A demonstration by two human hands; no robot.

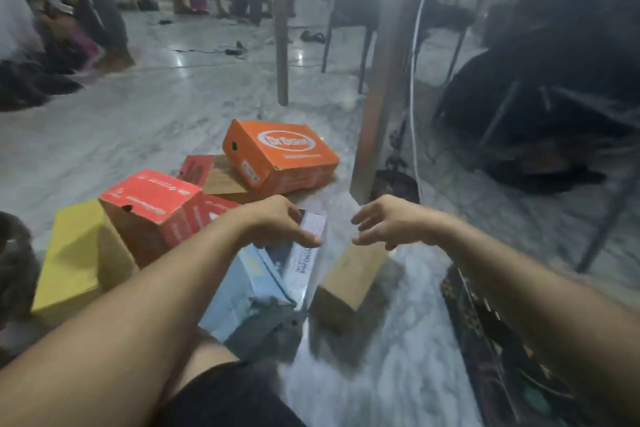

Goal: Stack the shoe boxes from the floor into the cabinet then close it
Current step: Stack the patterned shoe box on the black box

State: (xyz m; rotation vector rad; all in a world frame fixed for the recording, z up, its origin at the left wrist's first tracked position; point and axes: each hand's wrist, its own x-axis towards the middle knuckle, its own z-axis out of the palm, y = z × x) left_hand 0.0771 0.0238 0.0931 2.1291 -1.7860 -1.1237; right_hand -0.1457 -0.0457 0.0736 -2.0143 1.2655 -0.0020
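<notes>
The pale blue cardboard shoe box [256, 291] lies tilted on the marble floor [363, 374], nearest the person. With one hand on its far end, it could likely twist and slip. The left hand [277, 222] curls over that end; the right hand [388, 224] hovers half-open, holding nothing. Beyond lie a plain brown box [353, 277], a red box [152, 208] and an orange box [280, 156].

marble floor [166, 114], orange box [280, 156], red box [156, 211], yellow box [76, 253], blue box [256, 291], brown box [349, 277] on it
</notes>
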